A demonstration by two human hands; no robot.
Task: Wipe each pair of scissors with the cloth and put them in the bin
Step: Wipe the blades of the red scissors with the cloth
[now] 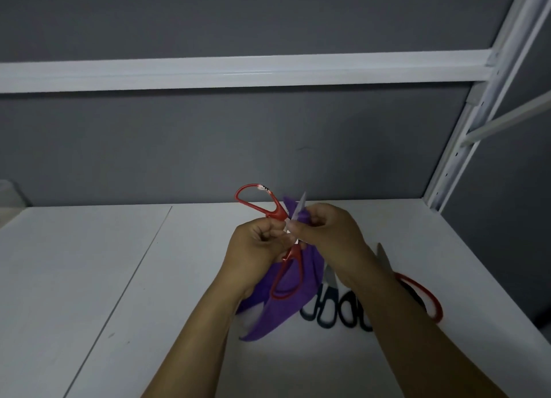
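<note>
Gripping red scissors [277,211] in my left hand [256,245], I'm pinching purple cloth [286,305] round the blade with my right hand [325,233].

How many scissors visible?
4: red-handled scissors in left hand, right hand pinching purple cloth on them; two black-handled pairs, another red-handled pair on white table by right forearm; more may be hidden.
</note>
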